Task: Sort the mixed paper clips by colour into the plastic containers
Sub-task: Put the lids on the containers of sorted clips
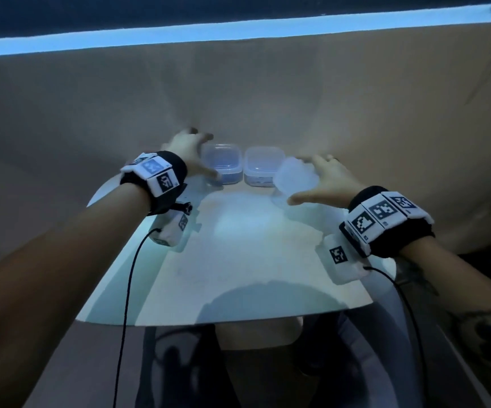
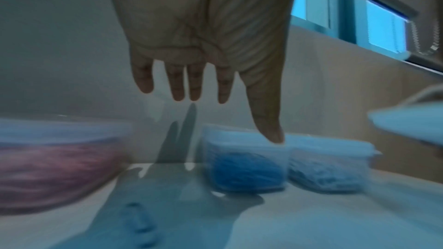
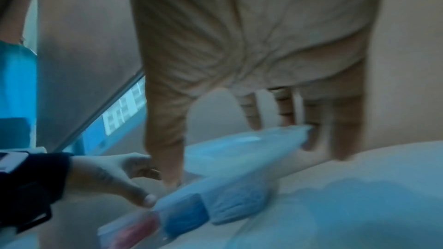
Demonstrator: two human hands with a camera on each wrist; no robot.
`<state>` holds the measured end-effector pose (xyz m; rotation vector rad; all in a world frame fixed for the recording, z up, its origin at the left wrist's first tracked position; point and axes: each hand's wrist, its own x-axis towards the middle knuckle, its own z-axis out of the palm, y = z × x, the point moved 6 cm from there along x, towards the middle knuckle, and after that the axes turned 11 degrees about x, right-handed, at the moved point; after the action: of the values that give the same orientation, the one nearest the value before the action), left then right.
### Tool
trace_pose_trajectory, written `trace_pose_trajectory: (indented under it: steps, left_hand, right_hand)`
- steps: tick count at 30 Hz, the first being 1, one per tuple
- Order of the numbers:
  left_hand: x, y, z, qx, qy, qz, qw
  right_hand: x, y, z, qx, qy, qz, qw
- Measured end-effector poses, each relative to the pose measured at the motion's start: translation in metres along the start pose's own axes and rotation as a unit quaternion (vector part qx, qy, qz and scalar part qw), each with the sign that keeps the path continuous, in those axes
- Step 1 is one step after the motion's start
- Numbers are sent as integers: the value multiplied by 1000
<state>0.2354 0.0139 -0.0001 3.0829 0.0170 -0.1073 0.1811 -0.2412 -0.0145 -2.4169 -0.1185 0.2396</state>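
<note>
The right hand [image 1: 323,181] grasps a clear lid [image 1: 296,177], tilted, at 3 o'clock of the right container [image 1: 263,166]. The left hand [image 1: 190,151] is spread and holds nothing, beside the left container [image 1: 222,163] at its 9 o'clock.

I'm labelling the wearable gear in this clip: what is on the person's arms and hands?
Each bare forearm wears a black wrist band ringed with white blocks printed with black square markers; another is on the right wrist. A white marked camera pod hangs beneath each, trailing a thin black cable. No sleeves or gloves.

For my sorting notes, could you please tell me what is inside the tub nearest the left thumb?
The tub holds a heap of blue clips; blur and the cloudy wall hide single clips.
</note>
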Motion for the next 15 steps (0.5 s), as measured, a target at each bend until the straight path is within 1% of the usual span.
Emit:
trace_pose_trajectory:
  steps: [1,2,3,5,6,8,9,12,15]
  left_hand:
    - [-4,-13,-6,-4,20,-29,999]
    - [-9,-27,-10,6,40,-64,997]
    - [-13,-41,-13,28,55,-103,993]
    - [-23,-64,-13,68,66,-167,981]
    - [-26,-71,-9,73,55,-180,979]
    - [-27,-81,3,55,25,-185,981]
    - [-27,-83,7,45,20,-185,981]
    - [-26,-85,15,15,32,-191,981]
    - [-35,-83,6,1,48,-193,980]
  right_hand:
    - [-2,-18,5,19,-10,-45,999]
    - [-2,-35,11,28,-29,-74,996]
    - [0,-48,19,25,-53,-86,995]
    - [7,-62,34,8,-99,-70,993]
    - [10,-65,37,8,-108,-54,993]
    - [16,-68,39,21,-112,-37,993]
    - [18,-68,38,25,-113,-33,993]
    - [19,-69,33,49,-103,-41,993]
    - [9,-66,25,121,-75,-71,987]
